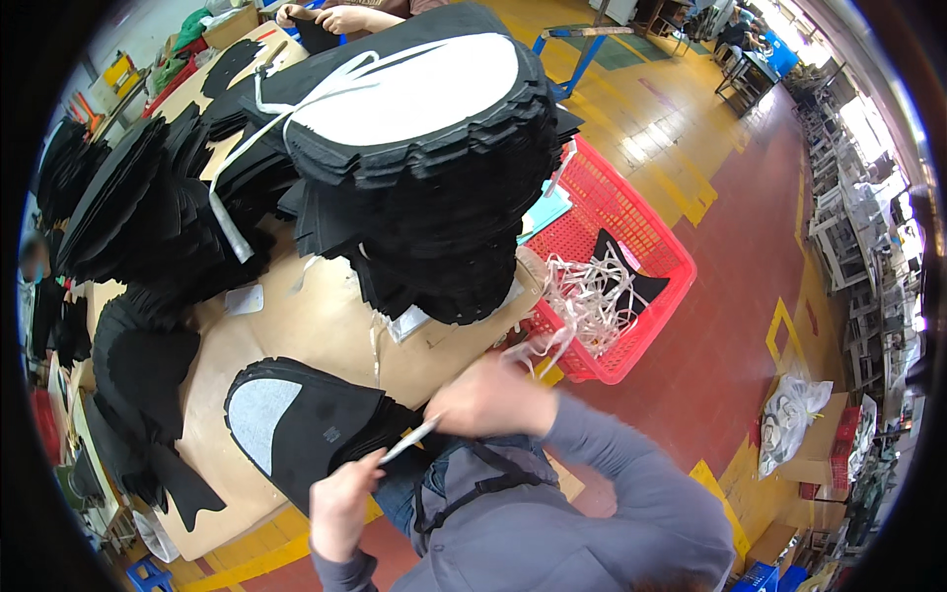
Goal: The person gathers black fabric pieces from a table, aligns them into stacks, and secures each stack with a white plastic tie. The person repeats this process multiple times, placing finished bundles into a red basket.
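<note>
A white strip is stretched between my two hands above the near edge of the table. Closed fingers of my left hand grip its lower end. My right hand, smeared by motion, is closed at the upper end, with pale strip ends trailing behind it. Just beyond my left hand lies a stack of black cut fabric pieces with a whitish oval patch on top. Part of that stack is hidden by my hands.
A tall pile of black pieces, topped by a white oval and a loose white tie, stands on the tan table. More black stacks line the left. A red basket holds tangled strips. Another person's hands work beyond.
</note>
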{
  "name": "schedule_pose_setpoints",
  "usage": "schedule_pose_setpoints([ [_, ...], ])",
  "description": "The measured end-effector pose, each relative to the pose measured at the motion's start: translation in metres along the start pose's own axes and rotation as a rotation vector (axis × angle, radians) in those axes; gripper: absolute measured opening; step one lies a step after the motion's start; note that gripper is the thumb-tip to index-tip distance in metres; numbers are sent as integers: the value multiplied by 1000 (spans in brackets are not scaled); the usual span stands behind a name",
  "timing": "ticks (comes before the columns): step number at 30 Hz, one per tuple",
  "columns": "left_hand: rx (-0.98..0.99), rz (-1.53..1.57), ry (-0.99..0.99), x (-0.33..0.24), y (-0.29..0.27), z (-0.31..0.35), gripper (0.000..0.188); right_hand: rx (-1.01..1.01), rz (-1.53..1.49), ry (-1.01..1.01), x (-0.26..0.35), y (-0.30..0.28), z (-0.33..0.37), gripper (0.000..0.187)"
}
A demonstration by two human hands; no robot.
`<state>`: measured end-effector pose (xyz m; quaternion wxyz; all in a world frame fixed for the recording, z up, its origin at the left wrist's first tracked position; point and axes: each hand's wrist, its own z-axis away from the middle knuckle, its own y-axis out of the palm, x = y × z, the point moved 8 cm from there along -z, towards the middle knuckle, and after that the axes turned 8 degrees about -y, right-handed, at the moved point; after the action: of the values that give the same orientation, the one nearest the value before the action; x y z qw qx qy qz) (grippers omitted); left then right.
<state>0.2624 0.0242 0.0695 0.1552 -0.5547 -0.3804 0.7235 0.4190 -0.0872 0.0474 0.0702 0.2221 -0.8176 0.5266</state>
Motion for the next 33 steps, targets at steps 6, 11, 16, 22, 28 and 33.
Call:
schedule_pose_setpoints([
  [6, -550, -1, -258, 115, -110, 117, 12, -351, 523, 775, -222, -114, 247, 10],
  [11, -709, 164, -408, 196, -142, 162, 17, -303, 846, 1154, -254, -211, 347, 25],
  [16, -808, -32, -539, 169, -166, 171, 23, 855, 333, 1690, -239, -178, 319, 93],
  [22, -536, -398, 12, 42, -121, 131, 7, 199, -786, -5, 10, -38, -21, 91],
  [28, -1066, -226, -467, 104, -178, 252, 14, 490, -1335, -144, 101, 86, -76, 24],
  [33, -706, -808, -1366, 191, -127, 351, 69, 527, -946, 125, 56, 95, -91, 26],
])
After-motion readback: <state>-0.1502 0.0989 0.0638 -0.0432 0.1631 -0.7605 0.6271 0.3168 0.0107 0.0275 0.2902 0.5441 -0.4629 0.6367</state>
